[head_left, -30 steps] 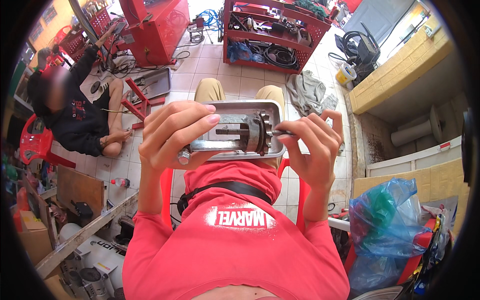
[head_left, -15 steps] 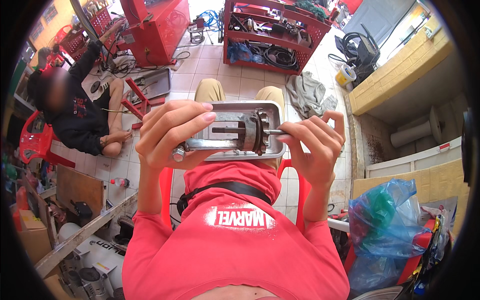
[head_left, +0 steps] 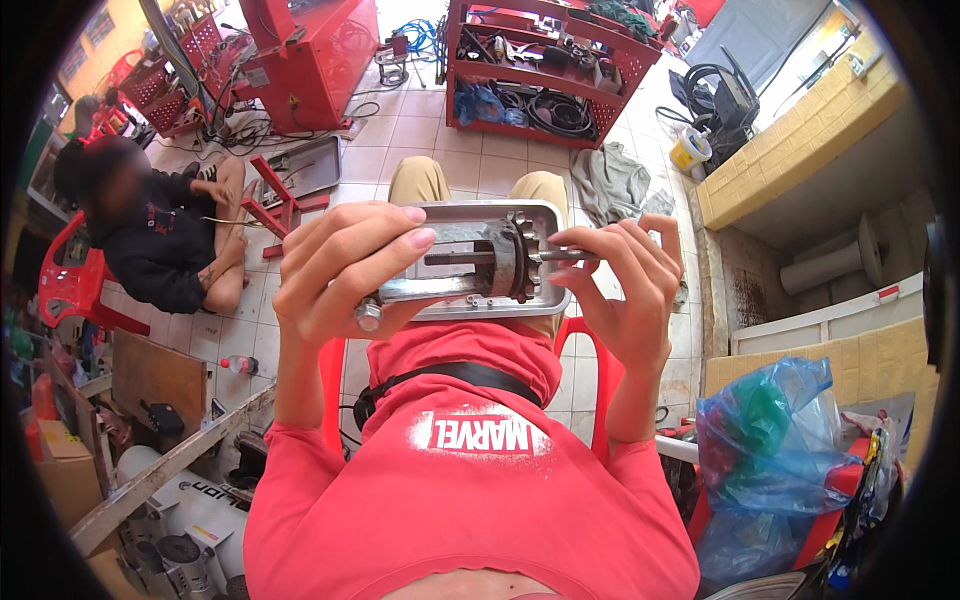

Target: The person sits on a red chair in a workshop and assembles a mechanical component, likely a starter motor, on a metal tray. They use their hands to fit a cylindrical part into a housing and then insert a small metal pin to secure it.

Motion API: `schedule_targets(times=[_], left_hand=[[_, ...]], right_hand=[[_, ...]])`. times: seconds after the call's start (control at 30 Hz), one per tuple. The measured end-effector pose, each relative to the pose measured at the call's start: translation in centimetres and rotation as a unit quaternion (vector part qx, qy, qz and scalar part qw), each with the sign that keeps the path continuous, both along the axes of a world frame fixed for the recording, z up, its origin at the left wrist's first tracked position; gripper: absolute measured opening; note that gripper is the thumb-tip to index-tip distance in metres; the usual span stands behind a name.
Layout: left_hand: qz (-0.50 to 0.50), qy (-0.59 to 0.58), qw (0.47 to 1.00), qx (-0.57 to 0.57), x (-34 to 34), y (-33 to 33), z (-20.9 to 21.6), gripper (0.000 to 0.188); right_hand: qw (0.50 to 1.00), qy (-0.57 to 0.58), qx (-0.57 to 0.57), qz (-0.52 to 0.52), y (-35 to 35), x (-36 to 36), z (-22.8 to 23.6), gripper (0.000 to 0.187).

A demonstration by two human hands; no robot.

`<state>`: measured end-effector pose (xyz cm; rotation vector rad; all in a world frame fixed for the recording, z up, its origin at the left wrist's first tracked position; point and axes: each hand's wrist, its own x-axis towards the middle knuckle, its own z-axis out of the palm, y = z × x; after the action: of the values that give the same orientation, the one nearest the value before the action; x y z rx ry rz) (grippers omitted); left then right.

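Observation:
My left hand (head_left: 355, 265) is closed around the arms of a metal fork-shaped part (head_left: 430, 288), held level above my lap. A bolt head (head_left: 369, 316) sticks out near its palm end. The part's right end carries a dark toothed ring (head_left: 524, 258). A thin metal rod (head_left: 568, 255) runs through the ring's middle and out to the right. My right hand (head_left: 628, 278) pinches this rod between thumb and fingers, the other fingers bent and spread. Beneath the part, a shallow metal tray (head_left: 545, 212) rests on my lap; small pieces in it are partly hidden.
A person (head_left: 150, 230) sits on the floor at the left by a red metal stand (head_left: 283, 208). A red tool cart (head_left: 540, 70) stands ahead. Grey cloth (head_left: 612, 185) lies on the tiles. A blue plastic bag (head_left: 765, 440) is at my right.
My right fingers have shifted slightly on the rod, and more of it shows under them. The fork-shaped part has tilted a little. The seated person has lowered a raised arm.

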<state>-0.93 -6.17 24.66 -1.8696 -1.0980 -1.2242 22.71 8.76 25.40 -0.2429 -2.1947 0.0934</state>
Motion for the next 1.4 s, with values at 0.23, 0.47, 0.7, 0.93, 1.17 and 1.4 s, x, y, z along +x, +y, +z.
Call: schedule_targets(times=[0.23,0.47,0.7,0.93,1.17,1.4], left_hand=[[-0.024,-0.014,1.000,0.006,-0.1,0.0,-0.2,0.041],[-0.010,-0.013,1.000,0.002,0.2,0.0,0.0,0.041],[-0.005,-0.019,1.000,0.006,0.0,0.0,-0.2,0.041],[-0.008,-0.014,1.000,0.018,0.2,0.0,0.1,0.036],[-0.013,0.014,1.000,0.010,-0.1,0.0,0.0,0.040],[-0.022,0.001,1.000,0.015,0.0,0.3,-0.3,0.041]], right_hand=[[0.999,0.013,0.028,0.014,0.2,0.1,0.0,0.017],[0.999,0.010,0.033,-0.009,0.4,0.2,-0.3,0.018],[1.000,0.008,0.009,-0.005,0.1,0.1,-0.2,0.018],[0.999,0.041,-0.005,0.001,-0.1,-0.3,-0.1,0.018],[0.999,0.027,-0.021,0.013,-0.1,-0.1,0.5,0.020],[1.000,0.009,0.020,-0.003,0.7,0.2,-0.5,0.020]])
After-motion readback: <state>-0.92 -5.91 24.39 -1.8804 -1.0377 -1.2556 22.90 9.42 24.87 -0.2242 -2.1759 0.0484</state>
